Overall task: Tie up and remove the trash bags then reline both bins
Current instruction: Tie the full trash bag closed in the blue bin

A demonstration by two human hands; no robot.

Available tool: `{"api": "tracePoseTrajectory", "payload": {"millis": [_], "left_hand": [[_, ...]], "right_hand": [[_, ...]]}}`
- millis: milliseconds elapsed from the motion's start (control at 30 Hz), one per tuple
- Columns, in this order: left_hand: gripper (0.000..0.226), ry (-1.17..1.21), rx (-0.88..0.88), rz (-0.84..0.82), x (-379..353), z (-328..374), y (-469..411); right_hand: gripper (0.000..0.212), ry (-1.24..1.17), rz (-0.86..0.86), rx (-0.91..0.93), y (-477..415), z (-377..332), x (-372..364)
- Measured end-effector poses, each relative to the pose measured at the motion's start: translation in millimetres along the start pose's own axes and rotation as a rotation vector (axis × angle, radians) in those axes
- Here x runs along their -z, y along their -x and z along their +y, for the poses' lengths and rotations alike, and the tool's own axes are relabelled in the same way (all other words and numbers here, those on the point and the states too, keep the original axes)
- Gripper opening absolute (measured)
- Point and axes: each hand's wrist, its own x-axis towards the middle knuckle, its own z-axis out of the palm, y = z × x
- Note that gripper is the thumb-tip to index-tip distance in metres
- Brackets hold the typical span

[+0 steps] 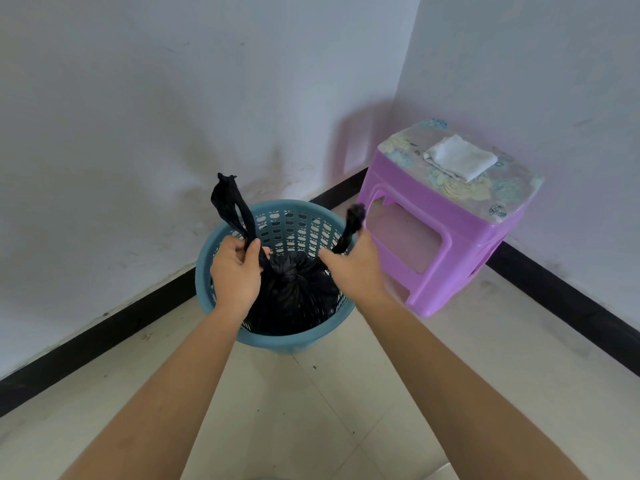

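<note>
A teal perforated plastic bin (277,341) stands on the tiled floor in the room's corner. Inside it sits a black trash bag (294,296), gathered at the top into a knot between my hands. My left hand (235,271) is shut on the bag's left handle strip, which sticks up above the rim. My right hand (353,268) is shut on the right handle strip, whose end pokes up toward the stool. The two strips are pulled apart over the bin. Only one bin is in view.
A purple plastic stool (440,244) with a floral top stands right of the bin, against the wall, with a folded white cloth (460,161) on it. White walls with a black skirting (104,330) close the corner. Beige floor tiles (311,410) spread toward me.
</note>
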Motion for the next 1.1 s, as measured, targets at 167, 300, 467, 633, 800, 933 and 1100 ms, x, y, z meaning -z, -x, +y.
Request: {"api": "tracePoseTrajectory", "payload": {"millis": [167, 300, 467, 633, 800, 933, 1100], "left_hand": [[0.014, 0.082, 0.043, 0.094, -5.5, 1.2, -11.1], [0.016, 0.158, 0.069, 0.156, -3.1, 3.7, -15.9], [0.016, 0.169, 0.06, 0.153, 3.2, 6.1, -14.2], [0.009, 0.181, 0.076, 0.126, 18.2, 2.4, -14.0], [0.007, 0.215, 0.108, 0.129, 19.6, 3.0, -14.4], [0.007, 0.203, 0.107, 0.111, 15.6, 3.3, -14.6], [0.009, 0.217, 0.119, 0.07, 18.0, 2.9, -12.5]], "right_hand": [[0.037, 0.13, 0.052, 0.012, 22.7, 12.8, -7.1], [0.021, 0.416, -0.214, -0.034, 29.9, 1.0, -15.2], [0.033, 0.63, -0.366, -0.126, 16.6, -2.1, -37.6], [0.02, 0.15, -0.287, -0.146, -3.2, 1.4, -46.5], [0.032, -0.26, -0.014, -0.159, -11.9, 9.0, -46.6], [0.034, -0.133, 0.008, -0.351, -3.8, 31.3, -61.1], [0.031, -0.313, -0.022, -0.57, -17.4, 33.9, -70.9]]}}
